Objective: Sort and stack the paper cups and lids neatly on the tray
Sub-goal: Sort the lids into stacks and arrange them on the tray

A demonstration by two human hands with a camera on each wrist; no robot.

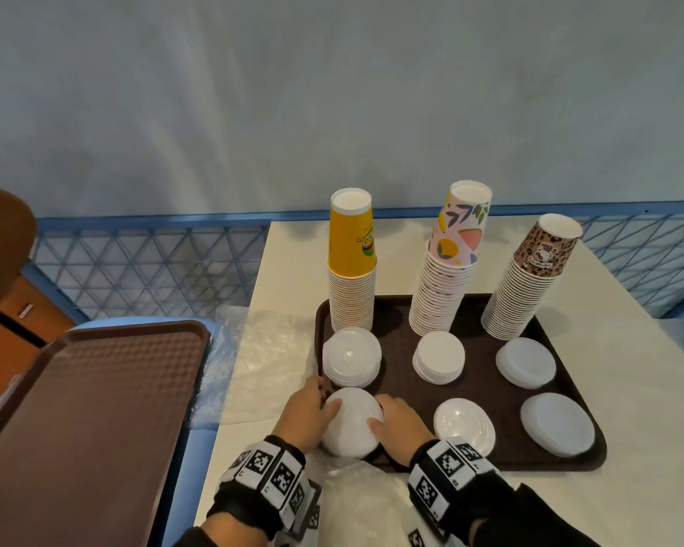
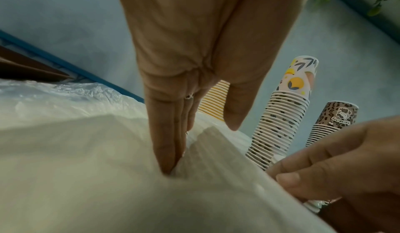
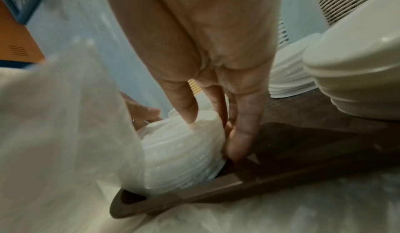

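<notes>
— White plastic sits between your palms: your left hand [image 1: 307,412] and right hand [image 1: 401,426] cup a lid stack [image 1: 352,422] from either side, fingers curled against its ribbed edge.

— Where does it lie?

— At the near-left corner of the dark tray [image 1: 478,388], apparently tipped toward you, its stacking axis not quite upright. Both hands are equally near; it looks like it needs levelling onto the tray floor.

— And the count?

— Three cup towers along the far edge: yellow cups [image 1: 351,270], floral cups [image 1: 449,266], leopard cups [image 1: 530,278]. I count six lid piles, yours included. A second tray [image 1: 95,388] lies well to your left, and clear plastic bags [image 1: 269,357] beside the tray.
</notes>
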